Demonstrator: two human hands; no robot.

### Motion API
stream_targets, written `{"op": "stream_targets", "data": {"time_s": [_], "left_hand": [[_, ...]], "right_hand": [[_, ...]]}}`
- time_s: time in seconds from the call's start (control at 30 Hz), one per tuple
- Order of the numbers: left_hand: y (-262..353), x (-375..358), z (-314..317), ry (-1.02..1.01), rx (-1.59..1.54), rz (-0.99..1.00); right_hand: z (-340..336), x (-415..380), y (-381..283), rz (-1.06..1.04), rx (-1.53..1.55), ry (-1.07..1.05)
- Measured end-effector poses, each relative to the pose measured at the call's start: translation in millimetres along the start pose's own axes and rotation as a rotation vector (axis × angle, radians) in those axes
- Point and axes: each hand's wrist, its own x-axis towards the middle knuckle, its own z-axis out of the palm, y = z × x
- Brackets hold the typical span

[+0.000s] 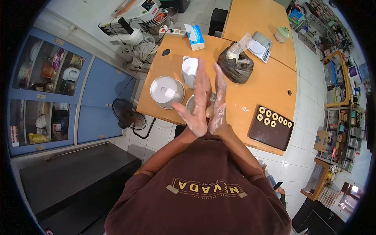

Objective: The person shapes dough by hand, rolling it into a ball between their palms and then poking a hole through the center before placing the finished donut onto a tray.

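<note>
My left hand [199, 103] and my right hand [220, 103] are raised over the front edge of the table, palms facing and fingers stretched out. Both are dusted with white powder. A small pale dough ball [210, 112] is held between the lower parts of the two palms. Behind the hands, a bowl [190, 103] is partly hidden. To the left stand a white lidded container [167, 91] and a white pitcher [189, 71]. Pale dough rings lie on a dark tray [271, 131] at the right.
A black plastic bag [236, 66], a white scale [259, 51] and a tissue box [197, 38] are on the wooden table [178, 47]. A green-lidded jar [282, 34] stands farther back. On the floor at the left is a black fan [127, 113]. Part of another person shows at lower right.
</note>
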Motion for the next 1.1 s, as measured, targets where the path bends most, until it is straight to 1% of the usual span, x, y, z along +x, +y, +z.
{"op": "stream_targets", "data": {"time_s": [0.03, 0.07, 0.1, 0.17, 0.23, 0.33, 0.37, 0.43, 0.57, 0.67, 0.73, 0.77, 0.87, 0.9, 0.97, 1.0, 1.03, 1.07, 1.1], "left_hand": [[-1.7, 7.0, -6.0, 0.027, 0.022, -0.005], [-4.1, 12.2, -10.6, 0.055, 0.044, -0.012], [-14.3, 11.8, -14.6, 0.041, -0.038, 0.025], [-31.0, 4.7, -18.7, -0.003, 0.086, 0.086], [-36.4, 0.4, -15.6, -0.023, 0.137, 0.057], [-32.5, -17.4, -2.5, -0.023, 0.105, -0.123], [-27.9, -18.2, 1.5, -0.016, 0.043, -0.039], [-14.2, -9.7, -0.8, 0.016, 0.013, -0.065], [-15.1, 10.8, -14.6, 0.069, -0.045, -0.064], [-45.4, -6.0, -24.2, 0.048, -0.077, -0.231], [-38.0, -12.8, -16.0, -0.034, 0.115, -0.162], [-34.2, -16.1, -12.1, -0.076, 0.210, -0.128], [-31.1, -19.6, -6.0, -0.018, 0.008, -0.140], [-26.2, -14.2, -5.2, 0.032, -0.032, -0.142], [-37.6, -5.1, -14.8, 0.085, -0.143, -0.154], [-39.0, -1.6, -17.0, 0.112, -0.197, -0.160], [-34.6, -1.1, -7.7, 0.219, -0.433, -0.256], [-38.7, -2.6, -7.9, 0.176, -0.406, -0.251], [-47.9, -7.1, -10.6, 0.132, -0.380, -0.248]], "right_hand": [[1.3, -2.0, 5.5, 0.015, 0.037, -0.013], [0.5, -5.6, 8.2, -0.018, 0.051, -0.032], [0.3, -5.6, 6.4, -0.051, 0.066, -0.050], [0.4, -7.4, 10.4, -0.090, 0.080, -0.076], [-0.7, 2.4, 3.4, -0.058, 0.075, -0.055], [-8.9, 23.6, -19.8, 0.055, 0.059, 0.033], [-10.2, 29.9, -22.1, 0.077, 0.049, 0.054], [-9.0, 25.1, -17.4, 0.090, 0.026, 0.054], [-3.9, -3.6, 11.7, 0.008, -0.063, -0.051], [-0.3, -9.6, 17.5, -0.042, -0.127, -0.083], [-1.4, 12.4, -7.3, 0.030, -0.229, -0.023], [-1.9, 14.1, -8.7, 0.051, -0.251, -0.011], [-4.8, 6.2, 3.4, 0.082, -0.258, -0.018], [-6.2, 1.1, 11.7, 0.085, -0.249, -0.030], [-6.6, -7.1, 25.6, 0.089, -0.227, -0.059], [-4.6, -8.5, 25.1, 0.055, -0.261, -0.084], [-2.6, -9.9, 24.6, 0.020, -0.295, -0.109], [-0.5, -11.1, 24.1, -0.015, -0.327, -0.132], [1.5, -8.6, 22.2, -0.003, -0.339, -0.142]]}}
